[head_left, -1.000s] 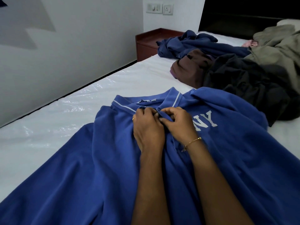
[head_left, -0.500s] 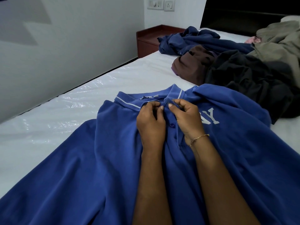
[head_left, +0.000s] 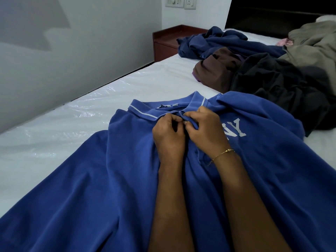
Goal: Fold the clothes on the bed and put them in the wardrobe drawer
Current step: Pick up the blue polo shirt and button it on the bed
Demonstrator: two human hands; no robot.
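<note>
Blue polo [head_left: 109,179] lies flat on bed [head_left: 54,139], collar away from person, long axis toward them; left hand [head_left: 168,135] and right hand [head_left: 207,131] both pinch placket at collar.

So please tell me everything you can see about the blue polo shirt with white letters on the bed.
The blue polo shirt looks like knit cotton, with a white-striped collar and white letters "NY" on the chest. It lies spread front-up, unfolded and wrinkled, on the white plastic-covered mattress. The left hand and right hand pinch its placket just below the collar; both forearms rest on it.
</note>
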